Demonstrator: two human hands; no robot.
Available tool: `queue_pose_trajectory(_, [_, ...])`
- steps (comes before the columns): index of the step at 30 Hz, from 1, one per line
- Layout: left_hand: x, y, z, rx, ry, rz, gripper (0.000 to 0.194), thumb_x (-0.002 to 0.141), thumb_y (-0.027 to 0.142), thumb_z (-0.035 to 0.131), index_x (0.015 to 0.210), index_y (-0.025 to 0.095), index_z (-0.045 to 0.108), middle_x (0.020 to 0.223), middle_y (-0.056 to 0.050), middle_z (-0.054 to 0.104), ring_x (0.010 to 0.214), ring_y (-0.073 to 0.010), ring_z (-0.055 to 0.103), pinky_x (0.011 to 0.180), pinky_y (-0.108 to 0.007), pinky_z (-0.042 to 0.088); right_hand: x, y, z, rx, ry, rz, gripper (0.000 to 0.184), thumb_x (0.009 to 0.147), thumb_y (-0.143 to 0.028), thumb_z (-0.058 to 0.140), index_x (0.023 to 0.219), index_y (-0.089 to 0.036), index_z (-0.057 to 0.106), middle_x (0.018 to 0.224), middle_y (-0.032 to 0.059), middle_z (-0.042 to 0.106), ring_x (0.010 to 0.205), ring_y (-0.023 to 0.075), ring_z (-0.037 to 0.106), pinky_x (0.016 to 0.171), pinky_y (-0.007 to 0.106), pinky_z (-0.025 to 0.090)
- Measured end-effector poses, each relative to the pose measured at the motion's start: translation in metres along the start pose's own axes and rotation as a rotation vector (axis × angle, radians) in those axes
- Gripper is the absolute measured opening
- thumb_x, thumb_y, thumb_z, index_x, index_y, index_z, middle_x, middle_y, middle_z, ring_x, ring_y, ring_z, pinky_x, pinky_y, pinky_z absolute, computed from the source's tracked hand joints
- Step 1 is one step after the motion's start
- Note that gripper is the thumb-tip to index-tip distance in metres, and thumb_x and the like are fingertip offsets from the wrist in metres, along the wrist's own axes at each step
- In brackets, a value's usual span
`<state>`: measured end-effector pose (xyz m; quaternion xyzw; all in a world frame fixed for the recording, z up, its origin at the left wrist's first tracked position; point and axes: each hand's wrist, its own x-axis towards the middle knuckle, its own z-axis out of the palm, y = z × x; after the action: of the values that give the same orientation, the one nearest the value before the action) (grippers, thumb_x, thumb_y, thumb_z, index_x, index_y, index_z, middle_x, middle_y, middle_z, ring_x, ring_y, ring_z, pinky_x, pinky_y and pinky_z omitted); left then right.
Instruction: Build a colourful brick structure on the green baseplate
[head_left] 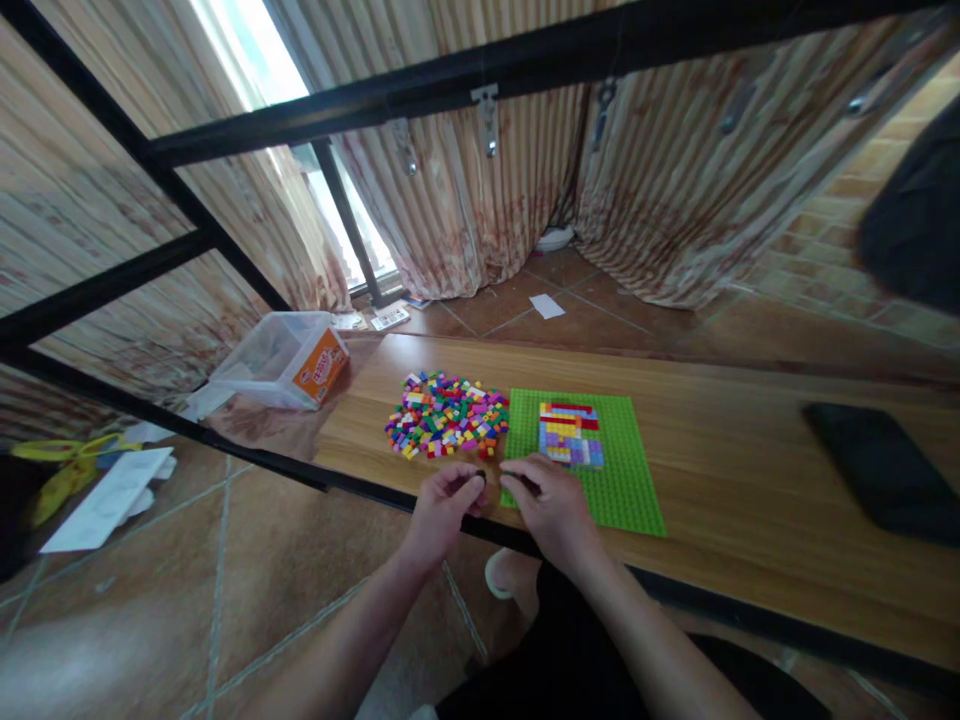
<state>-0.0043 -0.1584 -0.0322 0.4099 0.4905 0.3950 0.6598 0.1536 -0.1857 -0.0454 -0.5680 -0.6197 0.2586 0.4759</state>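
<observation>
My left hand [444, 502] is closed in a pinch at the front edge of the table, with a small dark toy brick [481, 478] between thumb and fingertips. Close beside it, my right hand [553, 502] is also pinched, over the near left part of the green baseplate [626, 480]. What its fingertips hold is too small to make out. A flat block of joined toy bricks [570, 435] in yellow, red, purple and blue sits on the baseplate, partly behind my right hand. Left of the plate lies a pile of loose multicoloured bricks [448, 415].
A black phone or tablet [881, 470] lies on the wooden table [720, 440] at the right. On the floor to the left stands a clear plastic box [274, 360] with an orange label. A black metal frame [247, 120] crosses above and left, before curtains [480, 210].
</observation>
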Motion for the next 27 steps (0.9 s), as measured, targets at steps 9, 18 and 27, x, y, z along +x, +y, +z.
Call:
queue_pose_trajectory(9, [0.002,0.002,-0.025,0.19,0.169,-0.037,0.024,0.068,0.032,0.074,0.079,0.015,0.06,0.058,0.003,0.064,0.052,-0.0104,0.062,0.046,-0.017,0.045,0.01,0.005,0.025,-0.617,-0.107,-0.213,0.018,0.095,-0.017,0.055,0.097,-0.019,0.073,0.088,0.0072,0.072,0.086,0.023,0.061,0.079,0.034,0.047])
queue_pose_trajectory(18, [0.005,0.0,-0.007,0.097,0.105,0.005,0.033,0.072,0.028,0.07,0.1,0.016,0.057,0.073,0.001,0.069,0.052,-0.0099,0.062,0.046,-0.019,0.047,0.011,0.011,0.028,-0.494,-0.023,-0.219,0.029,0.098,-0.018,0.046,0.118,-0.012,0.067,0.097,0.0125,0.073,0.089,0.0254,0.063,0.081,0.039,0.049])
queue_pose_trajectory(27, [0.001,0.005,0.006,-0.039,-0.032,0.029,0.039,0.075,0.034,0.073,0.106,0.016,0.059,0.074,0.0,0.07,0.058,-0.0113,0.063,0.056,-0.023,0.052,0.002,-0.007,0.012,0.025,-0.071,-0.142,0.025,0.094,-0.018,0.055,0.116,-0.021,0.066,0.106,0.0081,0.071,0.099,0.0194,0.065,0.088,0.034,0.054])
